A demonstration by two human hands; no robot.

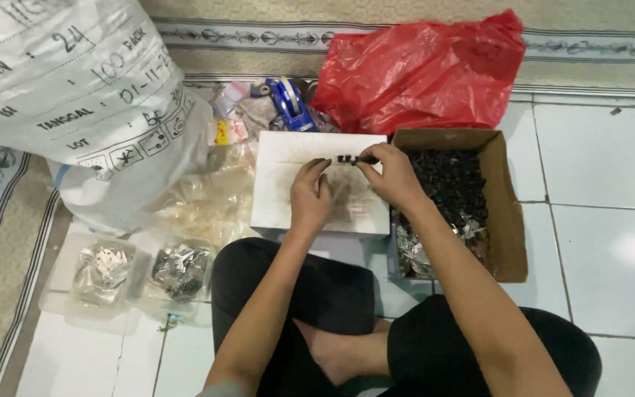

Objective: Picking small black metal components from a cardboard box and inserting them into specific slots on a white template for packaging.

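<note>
Both my hands are over a white rectangular board that lies on the floor in front of my crossed legs. My right hand pinches a small black part at its fingertips. My left hand has its fingertips against the same part from the left. Right of the board stands an open cardboard box filled with several small black parts and some shiny metal pieces.
A red plastic bag lies behind the box. A big white woven sack stands at the left. Clear plastic bags, a blue tape dispenser and two clear tubs of metal pieces sit on the white tile floor.
</note>
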